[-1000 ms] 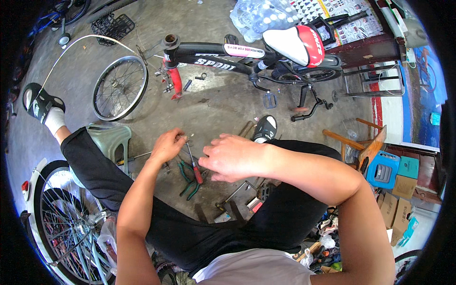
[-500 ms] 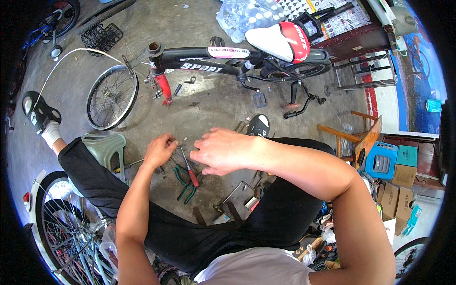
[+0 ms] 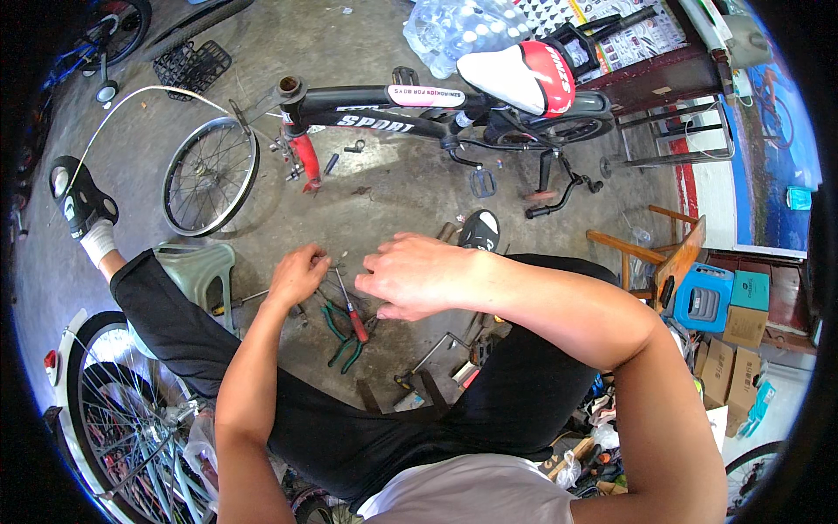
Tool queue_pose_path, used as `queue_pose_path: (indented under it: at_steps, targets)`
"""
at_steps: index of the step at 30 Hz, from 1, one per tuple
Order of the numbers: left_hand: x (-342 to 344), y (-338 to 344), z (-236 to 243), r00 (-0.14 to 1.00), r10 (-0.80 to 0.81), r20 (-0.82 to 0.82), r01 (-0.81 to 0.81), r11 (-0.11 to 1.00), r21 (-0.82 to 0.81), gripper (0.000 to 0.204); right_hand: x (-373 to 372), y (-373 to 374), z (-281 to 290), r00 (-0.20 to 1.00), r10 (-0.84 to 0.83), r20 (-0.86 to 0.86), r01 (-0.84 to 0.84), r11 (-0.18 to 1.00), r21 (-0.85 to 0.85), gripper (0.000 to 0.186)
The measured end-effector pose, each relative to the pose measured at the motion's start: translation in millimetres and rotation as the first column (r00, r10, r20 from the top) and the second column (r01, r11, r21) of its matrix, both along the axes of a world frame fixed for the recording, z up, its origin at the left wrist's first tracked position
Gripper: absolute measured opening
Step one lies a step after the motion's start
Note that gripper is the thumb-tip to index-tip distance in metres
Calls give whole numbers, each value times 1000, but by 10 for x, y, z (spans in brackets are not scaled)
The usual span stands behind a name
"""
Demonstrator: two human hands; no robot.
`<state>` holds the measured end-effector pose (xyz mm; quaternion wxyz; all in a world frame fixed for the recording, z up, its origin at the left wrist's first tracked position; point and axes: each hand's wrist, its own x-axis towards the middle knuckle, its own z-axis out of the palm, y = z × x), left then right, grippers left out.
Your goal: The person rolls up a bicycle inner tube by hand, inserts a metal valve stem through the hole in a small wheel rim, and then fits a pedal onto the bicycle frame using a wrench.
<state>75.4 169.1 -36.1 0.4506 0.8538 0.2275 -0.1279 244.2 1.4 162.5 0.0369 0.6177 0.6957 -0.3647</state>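
Note:
My left hand (image 3: 298, 276) hangs over the floor in front of me, fingers curled and thumb pressed near the fingertips. Whatever it may pinch is too small to make out. Facing it is my right hand (image 3: 414, 277), back up, thumb apart from the bent fingers; nothing shows in it. Below and between the hands lie a screwdriver (image 3: 359, 327) with a red handle and pliers (image 3: 335, 333) with green handles. Beyond them stands a black child's bicycle frame (image 3: 375, 122) with a red fork (image 3: 305, 161) and a white-and-red saddle (image 3: 517, 77).
A loose front wheel (image 3: 253, 179) leans left of the frame. A pale green plastic stool (image 3: 199, 266) stands by my left leg, and a spoked wheel (image 3: 131, 419) is at lower left. A wooden stool (image 3: 681, 255), a blue plastic stool (image 3: 701, 297) and cartons (image 3: 731, 371) stand at right.
The whole view has shifted slightly, so things sit a little further right. Both hands keep nearly the same pose, with the gap between them about unchanged.

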Motion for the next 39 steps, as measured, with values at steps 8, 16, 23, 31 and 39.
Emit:
queue_pose_path:
  at_steps: [8,16,23,31,39]
  targets:
    - [-33,15,-97,1000,21,23,-20,999,-32,32,13,-14,13,1000,4,12,-4,1000,9,40]
    - [-3,-7,-43,1000,9,10,-9,1000,-6,32,51,-38,-9,1000,-4,10,4,1000,16,41]
    - [-1,-22,-33,1000,-7,-3,7,1000,-6,33,44,-27,26,1000,-4,17,4,1000,16,40]
    - [9,-26,-35,999,-16,-33,16,1000,-9,35,60,-39,17,1000,-1,11,1,1000,12,40]
    - [11,-19,-32,1000,-2,-19,2,1000,-1,38,58,-50,-18,1000,-7,10,7,1000,8,40]
